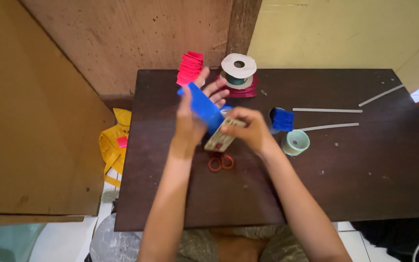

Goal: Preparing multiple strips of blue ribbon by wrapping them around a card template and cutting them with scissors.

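A big dark desk fills the middle of the frame. Near the middle, the left hand grips a blue strip that sticks up toward the top. Just to its right, the right hand pinches a small tan card, touching the blue strip. Orange scissors lie right below the hands. A red stack and a white spool sit at the top edge.
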